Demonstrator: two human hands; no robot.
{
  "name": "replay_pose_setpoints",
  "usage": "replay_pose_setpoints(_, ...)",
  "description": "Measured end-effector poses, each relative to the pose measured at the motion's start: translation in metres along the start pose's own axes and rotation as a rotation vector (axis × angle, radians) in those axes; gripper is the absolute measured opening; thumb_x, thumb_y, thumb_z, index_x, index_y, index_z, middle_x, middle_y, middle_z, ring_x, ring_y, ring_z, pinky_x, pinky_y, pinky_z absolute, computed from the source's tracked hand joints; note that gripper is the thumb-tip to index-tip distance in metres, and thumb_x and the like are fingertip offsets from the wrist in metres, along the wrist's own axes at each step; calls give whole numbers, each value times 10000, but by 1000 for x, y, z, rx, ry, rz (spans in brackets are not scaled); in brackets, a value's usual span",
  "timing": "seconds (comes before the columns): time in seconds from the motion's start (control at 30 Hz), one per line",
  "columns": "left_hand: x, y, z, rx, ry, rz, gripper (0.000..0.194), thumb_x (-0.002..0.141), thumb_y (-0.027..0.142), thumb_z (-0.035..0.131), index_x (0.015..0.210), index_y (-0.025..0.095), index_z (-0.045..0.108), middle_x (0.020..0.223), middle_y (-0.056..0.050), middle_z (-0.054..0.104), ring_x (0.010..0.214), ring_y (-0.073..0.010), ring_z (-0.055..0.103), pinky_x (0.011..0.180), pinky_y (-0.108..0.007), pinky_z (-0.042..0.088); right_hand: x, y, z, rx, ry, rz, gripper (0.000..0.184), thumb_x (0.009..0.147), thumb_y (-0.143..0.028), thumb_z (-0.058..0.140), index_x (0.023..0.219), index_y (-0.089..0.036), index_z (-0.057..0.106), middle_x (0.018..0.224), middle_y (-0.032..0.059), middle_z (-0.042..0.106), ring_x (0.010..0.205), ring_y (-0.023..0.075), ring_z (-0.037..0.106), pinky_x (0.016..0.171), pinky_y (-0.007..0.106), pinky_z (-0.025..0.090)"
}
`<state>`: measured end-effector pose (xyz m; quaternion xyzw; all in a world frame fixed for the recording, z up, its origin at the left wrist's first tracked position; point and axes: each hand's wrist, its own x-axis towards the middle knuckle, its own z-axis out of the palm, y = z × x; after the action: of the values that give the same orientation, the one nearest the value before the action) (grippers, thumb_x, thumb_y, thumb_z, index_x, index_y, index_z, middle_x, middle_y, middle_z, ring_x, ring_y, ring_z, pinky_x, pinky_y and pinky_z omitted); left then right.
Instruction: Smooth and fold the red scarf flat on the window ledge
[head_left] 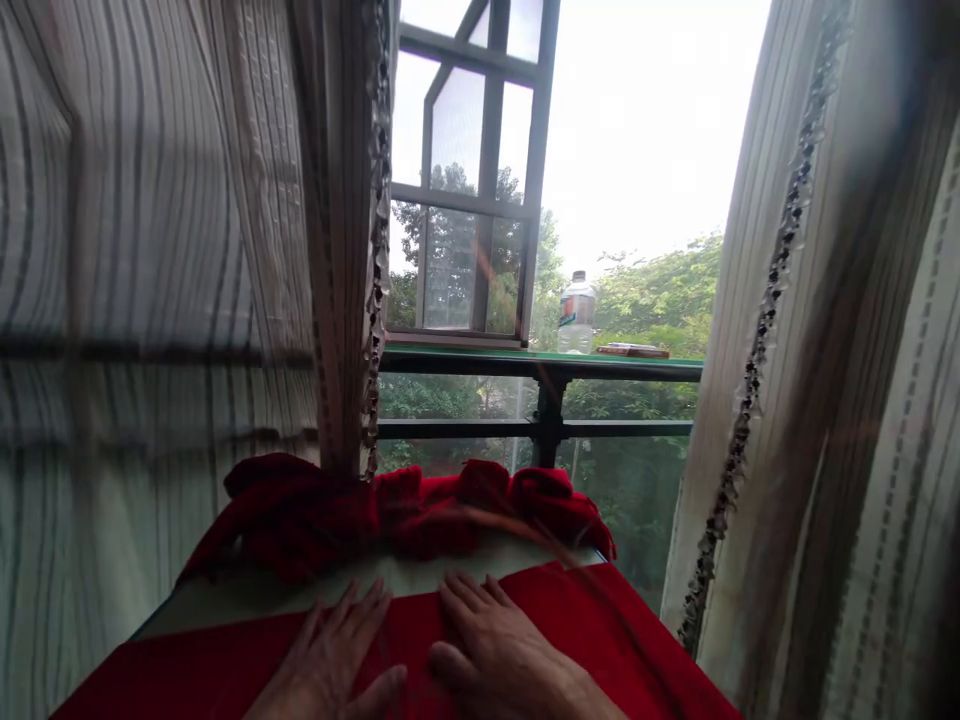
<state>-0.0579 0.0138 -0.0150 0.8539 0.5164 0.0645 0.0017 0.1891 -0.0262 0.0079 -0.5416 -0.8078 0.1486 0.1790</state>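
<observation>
A red cloth (592,620) lies spread over the near part of a pale board (420,575). My left hand (330,645) rests flat on this cloth, fingers stretched toward its far edge. Beside it, my right hand (495,640) also lies palm down on the cloth, its fingertips reaching that same edge. Neither hand grips anything. Beyond a strip of bare board, more red cloth (300,510) is bunched in a heap along the far end.
Striped curtains (187,250) hang at left and right. Behind the board runs a dark railing (465,365) with glass below. On its ledge stand a plastic bottle (577,312) and a flat object (634,350). An open window frame (480,200) and trees are beyond.
</observation>
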Motion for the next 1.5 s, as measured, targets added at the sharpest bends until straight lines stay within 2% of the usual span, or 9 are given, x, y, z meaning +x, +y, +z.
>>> replay_pose_setpoints(0.23,3,-2,-1,-15,-19,-7,735,1025,619,556,1645,256,402,1719,-45,299,1632,-330,275,1340,-557,198,1,-10,2,69,-72,-103,770,1005,-558,584,1649,-168,422,1749,173,365,1650,320,275,1366,551,129)
replay_pose_setpoints(0.43,0,-1,-2,-38,-22,-12,741,1025,618,558,1655,271,381,1726,-27,272,1639,-309,257,1346,-546,155,-1,-5,1,9,-15,3,790,1000,-539,569,1642,-105,417,1735,223,367,1633,358,317,1352,573,198)
replay_pose_setpoints(0.57,-2,-1,-6,-79,-15,-4,731,1021,655,555,1647,304,411,1725,-25,297,1638,-308,266,1344,-556,154,1,-3,4,46,-42,-53,828,984,-550,564,1665,-121,370,1761,183,325,1656,315,259,1367,526,147)
replay_pose_setpoints(0.67,-5,2,-17,-121,-62,4,757,1025,680,523,1661,291,389,1736,-27,283,1647,-304,240,1347,-556,138,2,-3,5,68,-72,-60,786,978,-547,567,1647,-158,426,1744,156,380,1649,295,287,1371,497,134)
replay_pose_setpoints(0.8,-9,11,-42,-137,-190,-29,828,1034,667,482,1692,198,304,1763,-50,200,1665,-309,150,1348,-573,100,4,6,7,-32,-46,-1,781,1002,-567,527,1650,-146,415,1741,196,361,1640,337,299,1354,568,193)
replay_pose_setpoints(0.93,-13,19,-56,-153,-192,-61,791,1051,601,492,1691,173,308,1764,-59,197,1663,-322,134,1349,-587,103,9,15,16,-50,-55,-45,797,991,-594,551,1657,-180,408,1753,176,336,1643,350,277,1348,593,195)
replay_pose_setpoints(1.2,-22,23,-59,-272,-151,156,780,1016,730,560,1658,321,394,1734,-9,331,1651,-314,224,1359,-562,83,15,28,36,-84,-36,-133,769,980,-587,588,1653,-254,423,1724,111,417,1618,320,347,1347,529,248)
replay_pose_setpoints(1.4,-18,20,-63,-240,-243,53,783,1031,672,539,1682,274,363,1772,-53,239,1661,-325,154,1339,-626,66,15,32,36,-109,-5,-146,732,993,-580,589,1638,-262,451,1703,93,461,1601,312,386,1342,506,281)
replay_pose_setpoints(1.5,-17,15,-59,-217,-206,-36,743,1053,628,486,1691,271,354,1776,-45,238,1663,-314,139,1341,-625,81,14,29,33,-105,-12,-146,715,1000,-580,579,1625,-248,477,1693,95,480,1597,313,397,1341,499,287)
